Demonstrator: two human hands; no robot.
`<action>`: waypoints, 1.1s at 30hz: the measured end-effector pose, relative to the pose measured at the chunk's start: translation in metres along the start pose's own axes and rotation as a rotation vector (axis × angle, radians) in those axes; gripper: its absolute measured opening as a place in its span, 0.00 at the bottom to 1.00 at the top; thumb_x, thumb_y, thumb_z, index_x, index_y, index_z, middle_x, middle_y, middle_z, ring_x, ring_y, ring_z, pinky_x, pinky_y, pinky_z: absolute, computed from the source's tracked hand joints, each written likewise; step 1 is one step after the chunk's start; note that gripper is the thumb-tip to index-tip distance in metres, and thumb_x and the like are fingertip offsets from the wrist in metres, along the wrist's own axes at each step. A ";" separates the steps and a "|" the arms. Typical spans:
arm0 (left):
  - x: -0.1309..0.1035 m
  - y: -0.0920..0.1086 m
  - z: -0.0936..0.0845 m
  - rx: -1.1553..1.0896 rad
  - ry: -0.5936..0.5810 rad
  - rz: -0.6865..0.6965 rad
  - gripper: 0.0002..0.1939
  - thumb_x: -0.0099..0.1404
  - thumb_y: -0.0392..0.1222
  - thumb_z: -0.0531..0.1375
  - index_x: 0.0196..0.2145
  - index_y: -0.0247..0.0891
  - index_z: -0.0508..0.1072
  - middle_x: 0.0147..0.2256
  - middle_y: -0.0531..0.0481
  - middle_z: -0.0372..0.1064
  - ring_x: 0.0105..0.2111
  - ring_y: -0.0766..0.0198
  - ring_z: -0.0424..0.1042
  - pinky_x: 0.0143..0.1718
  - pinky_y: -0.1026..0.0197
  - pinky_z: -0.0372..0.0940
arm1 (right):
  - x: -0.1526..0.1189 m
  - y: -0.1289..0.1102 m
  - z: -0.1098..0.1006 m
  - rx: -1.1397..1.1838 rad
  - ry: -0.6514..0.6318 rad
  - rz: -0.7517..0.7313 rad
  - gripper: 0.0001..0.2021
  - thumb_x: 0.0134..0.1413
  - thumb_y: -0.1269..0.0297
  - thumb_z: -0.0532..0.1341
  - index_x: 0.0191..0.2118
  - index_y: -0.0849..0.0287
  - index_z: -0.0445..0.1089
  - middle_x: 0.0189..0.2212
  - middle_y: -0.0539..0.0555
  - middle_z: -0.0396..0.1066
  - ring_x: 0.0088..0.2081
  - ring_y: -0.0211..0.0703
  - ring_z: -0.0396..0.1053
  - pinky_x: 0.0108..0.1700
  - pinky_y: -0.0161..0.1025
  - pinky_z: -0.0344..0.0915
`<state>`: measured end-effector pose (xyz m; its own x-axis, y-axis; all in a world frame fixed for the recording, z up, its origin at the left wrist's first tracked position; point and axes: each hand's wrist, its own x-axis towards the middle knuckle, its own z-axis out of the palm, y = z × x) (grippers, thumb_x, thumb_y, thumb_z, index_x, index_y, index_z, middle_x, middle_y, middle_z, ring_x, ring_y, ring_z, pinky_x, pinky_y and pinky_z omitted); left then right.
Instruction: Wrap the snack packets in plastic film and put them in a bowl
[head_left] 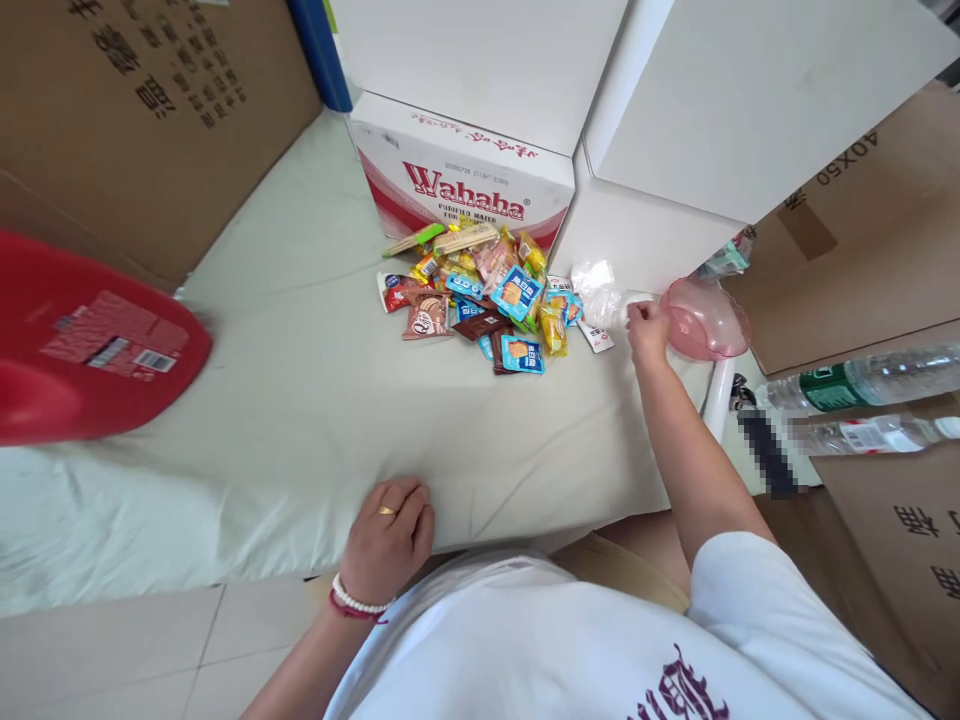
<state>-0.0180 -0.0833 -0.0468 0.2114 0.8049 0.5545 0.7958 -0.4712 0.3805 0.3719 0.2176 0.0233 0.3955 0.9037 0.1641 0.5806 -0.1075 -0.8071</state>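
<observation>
A pile of small wrapped snacks (484, 285) in several colours lies on the pale cloth-covered table (300, 400), against a Wahaha carton (465, 180). My left hand (390, 530), with a gold ring, rests at the table's front edge, fingers curled and nothing seen in them. Right of the snacks, my right hand (646, 328) has its fingers drawn together beside a clear crumpled plastic bag (596, 290) and a pink translucent bowl (706, 318). Something white shows at its fingertips, too small to make out.
On the left lies a big red container (97, 340). Cardboard boxes (150, 130) stand at both sides, white boxes (480, 60) at the back. Two plastic bottles (862, 385) lie at the right, near a blurred-out dark object (769, 455).
</observation>
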 end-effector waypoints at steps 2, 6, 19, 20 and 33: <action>0.002 0.003 -0.003 -0.113 0.046 -0.102 0.09 0.66 0.28 0.59 0.41 0.37 0.73 0.38 0.44 0.73 0.38 0.59 0.72 0.42 0.57 0.69 | -0.024 -0.009 -0.021 0.357 0.005 0.131 0.05 0.53 0.62 0.59 0.34 0.55 0.62 0.30 0.49 0.71 0.24 0.33 0.58 0.24 0.30 0.55; 0.029 0.025 -0.001 -0.432 -0.010 -0.406 0.05 0.70 0.36 0.57 0.39 0.39 0.74 0.35 0.48 0.73 0.35 0.64 0.72 0.37 0.61 0.68 | -0.117 -0.019 -0.040 0.795 -0.355 0.358 0.14 0.41 0.61 0.68 0.34 0.56 0.66 0.28 0.48 0.70 0.19 0.29 0.49 0.18 0.27 0.45; 0.096 0.080 0.081 -1.295 -0.280 -1.014 0.24 0.57 0.63 0.67 0.28 0.36 0.72 0.21 0.56 0.63 0.21 0.71 0.59 0.23 0.65 0.55 | -0.272 -0.007 -0.032 0.072 -0.493 0.018 0.11 0.65 0.51 0.58 0.36 0.51 0.69 0.26 0.49 0.70 0.27 0.43 0.65 0.32 0.39 0.61; 0.094 0.080 0.081 -1.320 -0.280 -1.020 0.25 0.57 0.64 0.67 0.27 0.36 0.71 0.21 0.56 0.63 0.21 0.71 0.59 0.24 0.65 0.55 | -0.271 -0.004 -0.035 0.117 -0.517 0.055 0.11 0.65 0.51 0.58 0.35 0.51 0.68 0.25 0.48 0.68 0.26 0.42 0.63 0.30 0.39 0.60; 0.086 0.076 0.073 -1.280 -0.356 -0.940 0.26 0.57 0.65 0.67 0.29 0.37 0.69 0.24 0.56 0.61 0.25 0.70 0.58 0.27 0.65 0.55 | -0.266 -0.014 -0.032 0.577 -0.581 0.411 0.19 0.51 0.43 0.69 0.40 0.53 0.75 0.19 0.44 0.58 0.21 0.36 0.52 0.22 0.35 0.51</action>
<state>0.1025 -0.0237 -0.0240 0.2082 0.9183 -0.3366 -0.2140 0.3786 0.9005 0.2808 -0.0348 0.0090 -0.0186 0.9232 -0.3840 -0.0345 -0.3844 -0.9225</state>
